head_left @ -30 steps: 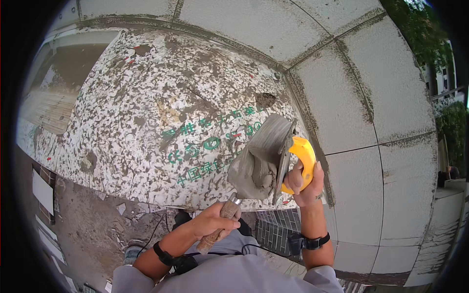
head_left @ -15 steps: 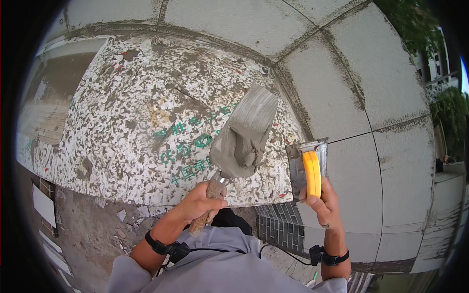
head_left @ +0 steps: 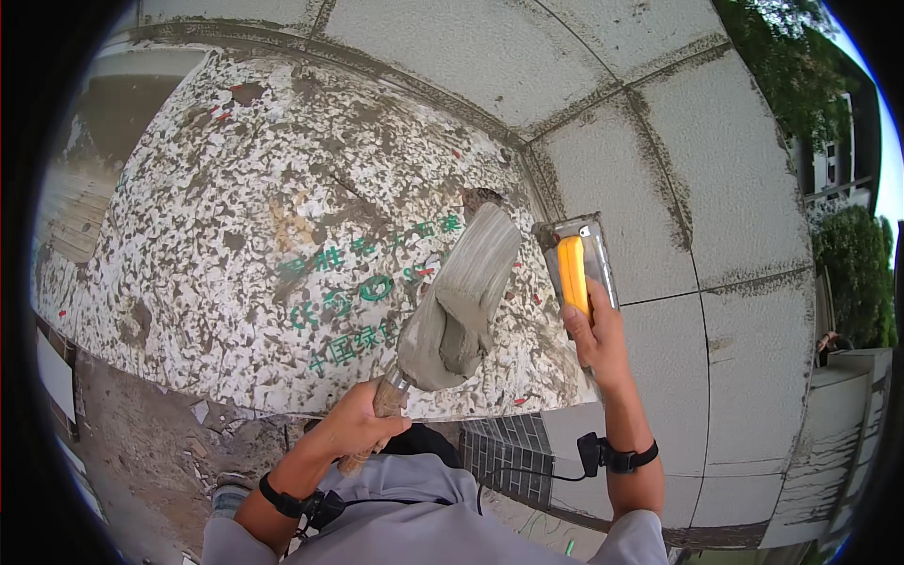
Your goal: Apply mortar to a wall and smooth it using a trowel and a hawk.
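My left hand [head_left: 363, 420] is closed round the wooden handle of a trowel [head_left: 490, 243]. Its wide blade points away and to the right, with a lump of wet grey mortar [head_left: 454, 350] on the part near the handle. In my right hand [head_left: 603, 341] is a plastering trowel [head_left: 573, 268], gripped by its yellow handle. The rectangular metal plate of that tool lies close to the wall at the right edge of a white speckled board [head_left: 217, 273]; whether it touches the wall I cannot tell. The trowel's blade is over the board.
Light grey wall panels [head_left: 617, 179] with mortar-smeared joints meet in a corner beyond the board. A recessed opening [head_left: 113, 122] lies at the far left. Dark brickwork [head_left: 508, 457] stands below the board's near edge, and rubble [head_left: 179, 424] covers the ground at the left.
My right hand has moved away from me and slightly left with the plastering trowel. My left hand and the loaded trowel have come nearer and slightly left. The view has shifted a little.
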### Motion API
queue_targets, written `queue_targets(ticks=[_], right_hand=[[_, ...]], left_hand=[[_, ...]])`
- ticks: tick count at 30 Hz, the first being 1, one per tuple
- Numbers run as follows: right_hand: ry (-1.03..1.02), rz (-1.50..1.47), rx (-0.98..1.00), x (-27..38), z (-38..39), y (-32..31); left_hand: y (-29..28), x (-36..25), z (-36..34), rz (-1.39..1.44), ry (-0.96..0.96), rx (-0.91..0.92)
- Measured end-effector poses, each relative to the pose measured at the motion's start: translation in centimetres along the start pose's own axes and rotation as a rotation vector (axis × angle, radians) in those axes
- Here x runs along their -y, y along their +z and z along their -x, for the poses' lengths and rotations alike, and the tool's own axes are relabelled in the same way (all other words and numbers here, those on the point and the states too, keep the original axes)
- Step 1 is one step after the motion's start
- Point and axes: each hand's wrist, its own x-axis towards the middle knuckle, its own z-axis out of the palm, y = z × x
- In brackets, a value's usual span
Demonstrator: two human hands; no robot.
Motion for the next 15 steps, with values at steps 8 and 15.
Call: queue_targets(ticks=[8, 15], right_hand=[[0.036, 0.317, -0.196, -17.9, -21.1, 3.7], [0.049, 0.453, -0.190, -23.0, -30.4, 10.4]], left_hand=[[-1.5, 0.4, 2.5, 0.248, -0.174, -0.223], [-1.0, 0.5, 5.0, 0.466, -0.201, -0.716]])
